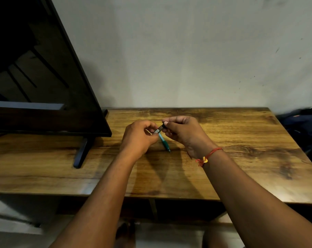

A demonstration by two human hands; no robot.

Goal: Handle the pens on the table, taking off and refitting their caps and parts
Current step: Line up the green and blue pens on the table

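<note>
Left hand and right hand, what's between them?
Head view: a green pen, left hand holding its barrel, right hand pinching its dark end.

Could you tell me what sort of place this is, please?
Probably a room in a home: a flat-screen television stands on a wooden table set against a plain, scuffed wall.

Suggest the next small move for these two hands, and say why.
Probably hold the pen steady in the left hand and let the right hand slide the dark end piece straight along the barrel's line. It pinches that piece at the pen's upper end; the left hand grips the barrel. Whether the piece is coming off or going on cannot be told.
</note>
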